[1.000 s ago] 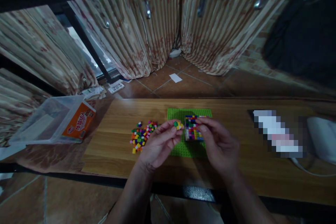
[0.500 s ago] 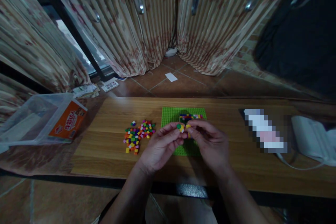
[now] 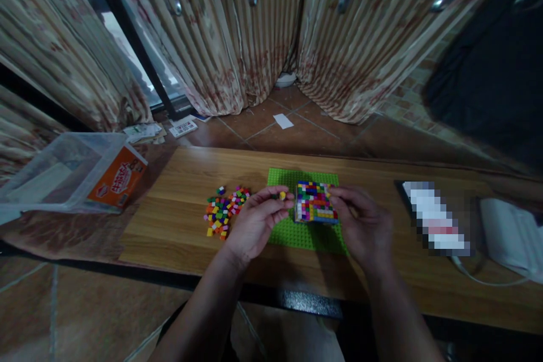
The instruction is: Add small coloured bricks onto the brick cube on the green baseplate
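1. Setting: a room indoors, most like a sitting room or similar space in a home; its exact use cannot be told.
2. Curtains (image 3: 339, 56), floor-length, striped and flowered, gathered in folds; a household furnishing.
3. Window (image 3: 127, 54), dark-framed, admitting daylight between the curtains at left.
4. Floor (image 3: 29, 311) of brown tiles with pale joints, as in a dwelling.
5. Table (image 3: 178, 175), long, with a wood-grain top and dark edge.
6. Toy bricks (image 3: 218, 215), small and many-coloured, on the table: a home pastime.
7. Papers (image 3: 144, 132) lying loosely near the window, suggesting everyday domestic clutter.
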`<state>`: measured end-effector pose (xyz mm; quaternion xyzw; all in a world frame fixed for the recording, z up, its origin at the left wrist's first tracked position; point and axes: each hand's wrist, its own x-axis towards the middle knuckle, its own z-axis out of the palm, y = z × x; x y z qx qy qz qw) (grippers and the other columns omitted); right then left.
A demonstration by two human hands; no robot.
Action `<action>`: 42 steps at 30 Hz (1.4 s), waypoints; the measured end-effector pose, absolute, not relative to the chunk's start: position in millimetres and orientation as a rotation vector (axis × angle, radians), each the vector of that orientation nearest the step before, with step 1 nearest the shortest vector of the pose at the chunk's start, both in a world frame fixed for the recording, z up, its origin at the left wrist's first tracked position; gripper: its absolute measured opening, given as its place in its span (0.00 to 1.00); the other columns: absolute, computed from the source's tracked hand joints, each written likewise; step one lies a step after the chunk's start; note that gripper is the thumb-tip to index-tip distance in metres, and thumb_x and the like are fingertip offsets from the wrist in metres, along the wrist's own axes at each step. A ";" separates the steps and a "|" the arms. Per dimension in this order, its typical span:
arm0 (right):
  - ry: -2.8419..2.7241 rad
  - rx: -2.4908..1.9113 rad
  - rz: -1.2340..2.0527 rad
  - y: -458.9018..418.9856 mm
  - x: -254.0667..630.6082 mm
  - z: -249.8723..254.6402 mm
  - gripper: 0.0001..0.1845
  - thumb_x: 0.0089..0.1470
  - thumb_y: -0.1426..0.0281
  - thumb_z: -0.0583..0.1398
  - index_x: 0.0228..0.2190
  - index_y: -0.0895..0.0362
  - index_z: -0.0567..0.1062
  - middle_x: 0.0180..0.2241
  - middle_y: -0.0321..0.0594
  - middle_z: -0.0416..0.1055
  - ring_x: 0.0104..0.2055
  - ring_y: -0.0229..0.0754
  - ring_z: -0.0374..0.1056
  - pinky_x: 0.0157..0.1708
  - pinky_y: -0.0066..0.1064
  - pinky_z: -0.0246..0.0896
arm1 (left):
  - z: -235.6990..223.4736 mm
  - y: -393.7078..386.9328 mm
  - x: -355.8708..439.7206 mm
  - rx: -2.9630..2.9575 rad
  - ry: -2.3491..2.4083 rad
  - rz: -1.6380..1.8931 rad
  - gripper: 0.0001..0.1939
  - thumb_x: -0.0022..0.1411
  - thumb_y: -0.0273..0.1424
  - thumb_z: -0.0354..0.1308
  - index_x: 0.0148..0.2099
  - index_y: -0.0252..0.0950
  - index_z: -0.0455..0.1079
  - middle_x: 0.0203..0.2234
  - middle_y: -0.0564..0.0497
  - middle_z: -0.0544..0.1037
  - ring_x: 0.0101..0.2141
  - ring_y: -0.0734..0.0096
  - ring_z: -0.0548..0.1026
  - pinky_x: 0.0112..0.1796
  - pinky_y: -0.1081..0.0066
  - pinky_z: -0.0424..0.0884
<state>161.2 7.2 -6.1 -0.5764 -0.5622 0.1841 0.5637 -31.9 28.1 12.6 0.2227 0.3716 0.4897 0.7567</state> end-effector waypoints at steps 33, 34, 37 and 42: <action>-1.412 -1.620 0.176 11.4 153.6 -18.7 0.17 0.59 0.60 0.59 0.45 0.54 0.78 0.44 0.45 0.77 0.50 0.52 0.67 0.53 0.52 0.60 | 2.7 21.9 -16.8 0.740 1.073 1.010 0.06 0.56 0.27 0.62 0.38 0.34 0.77 0.29 0.50 0.79 0.27 0.74 0.73 0.31 0.72 0.64; -1.409 -1.630 0.179 12.0 153.1 -20.0 0.19 0.59 0.58 0.59 0.46 0.55 0.77 0.44 0.47 0.76 0.50 0.53 0.67 0.53 0.52 0.60 | 2.5 21.9 -16.8 0.724 1.070 1.011 0.06 0.56 0.26 0.61 0.38 0.34 0.77 0.29 0.49 0.80 0.28 0.74 0.74 0.32 0.72 0.66; -1.425 -1.660 0.187 13.6 149.5 -22.8 0.24 0.59 0.56 0.58 0.50 0.57 0.75 0.47 0.50 0.73 0.52 0.54 0.66 0.54 0.52 0.59 | 2.4 21.6 -17.1 0.687 1.040 1.013 0.08 0.54 0.22 0.59 0.38 0.34 0.77 0.29 0.50 0.79 0.29 0.74 0.74 0.34 0.71 0.68; -1.428 -1.678 0.214 15.3 142.2 -24.2 0.25 0.57 0.57 0.59 0.51 0.59 0.73 0.49 0.53 0.71 0.54 0.55 0.64 0.56 0.53 0.59 | 4.1 21.3 -17.5 0.664 1.004 1.022 0.12 0.52 0.18 0.57 0.38 0.32 0.77 0.29 0.50 0.79 0.29 0.75 0.74 0.34 0.72 0.68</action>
